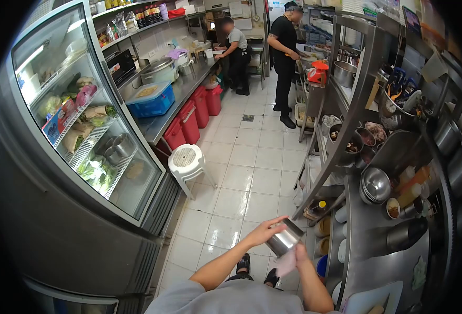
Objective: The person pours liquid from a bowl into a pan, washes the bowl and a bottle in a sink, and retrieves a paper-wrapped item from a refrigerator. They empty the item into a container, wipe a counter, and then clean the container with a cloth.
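A shiny metal container [283, 239] is held in front of my body, above the tiled floor, tilted with its dark opening to the upper right. My left hand [265, 232] is closed round its upper left side. At its lower right is my right hand [300, 255], closed on a pale pink cloth [286, 264] that hangs below the container. The fingers of my right hand are partly blurred.
A glass-door fridge [84, 125] stands at the left, with a white stool [187, 160] beside it. The steel counter [393, 230] at the right bears stacked bowls [376, 184]. Two people [283, 57] [235, 52] stand farther back, near red bins [199, 107].
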`<state>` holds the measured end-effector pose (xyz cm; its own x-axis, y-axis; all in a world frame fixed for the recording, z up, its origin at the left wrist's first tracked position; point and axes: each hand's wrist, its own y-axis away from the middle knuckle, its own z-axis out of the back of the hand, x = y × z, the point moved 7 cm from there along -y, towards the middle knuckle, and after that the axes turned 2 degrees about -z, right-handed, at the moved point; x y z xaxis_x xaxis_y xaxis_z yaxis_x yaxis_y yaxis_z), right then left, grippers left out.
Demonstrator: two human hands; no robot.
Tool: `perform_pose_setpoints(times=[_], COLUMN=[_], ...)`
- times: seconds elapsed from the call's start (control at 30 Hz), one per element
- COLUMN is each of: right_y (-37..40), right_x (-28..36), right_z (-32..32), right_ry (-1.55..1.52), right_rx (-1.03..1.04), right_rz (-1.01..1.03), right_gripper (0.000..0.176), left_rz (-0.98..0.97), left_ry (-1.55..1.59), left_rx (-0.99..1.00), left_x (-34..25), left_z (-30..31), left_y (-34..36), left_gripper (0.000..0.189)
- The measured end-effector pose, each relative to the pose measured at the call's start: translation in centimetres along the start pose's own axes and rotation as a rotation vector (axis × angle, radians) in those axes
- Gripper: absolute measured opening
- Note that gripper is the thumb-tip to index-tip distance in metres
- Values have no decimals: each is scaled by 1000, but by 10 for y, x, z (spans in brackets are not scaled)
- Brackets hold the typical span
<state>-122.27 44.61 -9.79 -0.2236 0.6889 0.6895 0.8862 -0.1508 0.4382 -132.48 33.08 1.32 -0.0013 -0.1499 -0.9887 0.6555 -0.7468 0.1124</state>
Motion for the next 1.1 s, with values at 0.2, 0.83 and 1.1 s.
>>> perform_pose_setpoints(times=[0.2,0.83,1.1], right_y=[75,73,-68], right_x=[92,157,32], right_z=[31,85,-103], right_ry=[-243,1091,1035], right_rx=[75,-502,522], right_rz=[339,685,215], right_gripper=[48,38,41], left_rz=[160,485,459], left_ry=[64,885,930], left_rx=[-308,-223,-98], left_x=[86,113,96], left_z=[68,32,46], left_y=[12,91,66], left_gripper=[66,67,63])
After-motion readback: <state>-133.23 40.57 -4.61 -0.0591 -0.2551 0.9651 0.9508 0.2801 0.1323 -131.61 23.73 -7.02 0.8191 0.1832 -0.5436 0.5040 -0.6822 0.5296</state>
